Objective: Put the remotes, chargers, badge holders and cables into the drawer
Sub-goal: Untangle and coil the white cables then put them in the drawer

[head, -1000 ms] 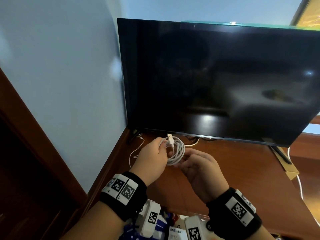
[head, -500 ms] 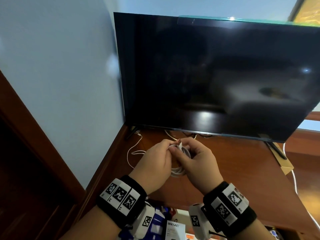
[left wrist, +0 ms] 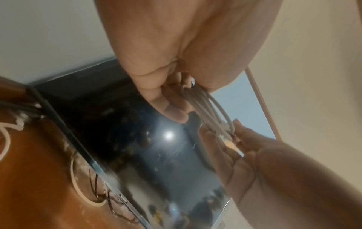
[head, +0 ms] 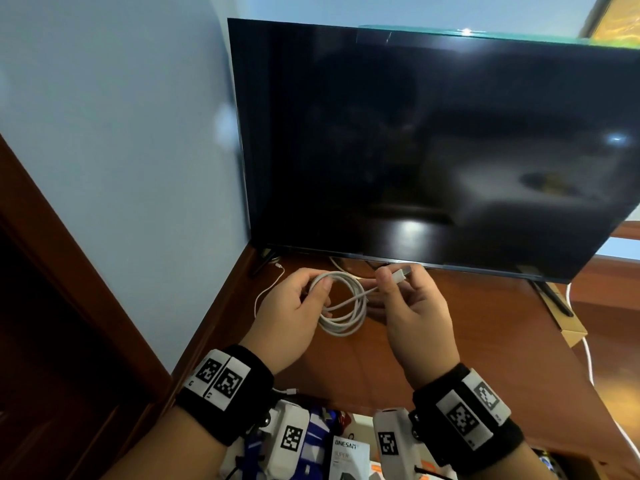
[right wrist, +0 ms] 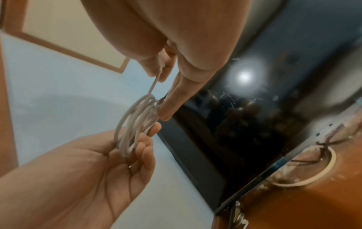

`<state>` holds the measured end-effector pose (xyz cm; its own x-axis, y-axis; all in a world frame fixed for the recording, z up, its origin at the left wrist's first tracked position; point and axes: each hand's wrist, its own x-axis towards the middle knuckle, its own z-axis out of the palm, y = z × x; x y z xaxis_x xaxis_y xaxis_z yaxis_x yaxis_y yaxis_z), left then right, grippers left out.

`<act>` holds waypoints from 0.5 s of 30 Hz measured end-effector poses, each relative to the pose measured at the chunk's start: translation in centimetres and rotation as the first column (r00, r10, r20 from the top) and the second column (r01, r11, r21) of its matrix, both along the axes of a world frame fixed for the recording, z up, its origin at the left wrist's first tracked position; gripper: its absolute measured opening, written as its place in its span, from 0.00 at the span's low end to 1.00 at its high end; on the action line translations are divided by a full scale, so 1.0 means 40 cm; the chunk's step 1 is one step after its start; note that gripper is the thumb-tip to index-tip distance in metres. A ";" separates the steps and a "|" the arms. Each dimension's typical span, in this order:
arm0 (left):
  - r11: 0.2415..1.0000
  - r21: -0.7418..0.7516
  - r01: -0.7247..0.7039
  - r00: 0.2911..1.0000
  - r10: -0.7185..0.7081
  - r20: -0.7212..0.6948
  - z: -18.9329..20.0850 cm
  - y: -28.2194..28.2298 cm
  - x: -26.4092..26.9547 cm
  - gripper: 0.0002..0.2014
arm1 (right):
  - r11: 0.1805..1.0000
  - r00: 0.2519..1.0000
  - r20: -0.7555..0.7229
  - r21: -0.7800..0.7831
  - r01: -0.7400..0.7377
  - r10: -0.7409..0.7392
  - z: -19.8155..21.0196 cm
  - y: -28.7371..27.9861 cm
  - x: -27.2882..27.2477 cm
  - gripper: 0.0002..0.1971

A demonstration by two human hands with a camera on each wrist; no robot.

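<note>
- Left hand [head: 294,317], before the television [head: 433,143]: fingers curled round the coiled white cable [head: 346,306], keeping loops gathered.
- Right hand [head: 412,306]: thumb and forefinger pinching the plug end [head: 401,274], probably to finish the wrap.

The television [head: 433,150] stands at the back of the tabletop [head: 485,341]; a coiled cable [head: 343,303] hangs before it, between both hands.

The left hand [head: 291,317] grips a coiled white cable [head: 341,303]; the right hand [head: 415,317] pinches its plug end, both wrists raised.
</note>
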<state>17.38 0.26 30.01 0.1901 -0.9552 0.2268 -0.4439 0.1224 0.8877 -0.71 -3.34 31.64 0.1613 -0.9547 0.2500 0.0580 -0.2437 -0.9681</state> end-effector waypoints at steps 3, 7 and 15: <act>0.996 -0.082 -0.031 1.000 0.031 0.000 -0.002 0.010 -0.011 0.10 | 0.991 0.994 0.103 0.135 0.013 -0.027 0.003 -0.011 0.003 0.12; 0.989 -0.125 -0.078 0.997 0.073 -0.039 -0.012 0.016 -0.015 0.09 | 0.961 0.985 0.171 0.275 -0.029 -0.019 0.003 -0.024 0.002 0.13; 0.994 0.086 -0.066 0.998 0.064 0.026 -0.107 0.107 0.069 0.08 | 0.983 0.877 -0.447 0.123 -0.134 0.175 -0.136 0.035 0.045 0.08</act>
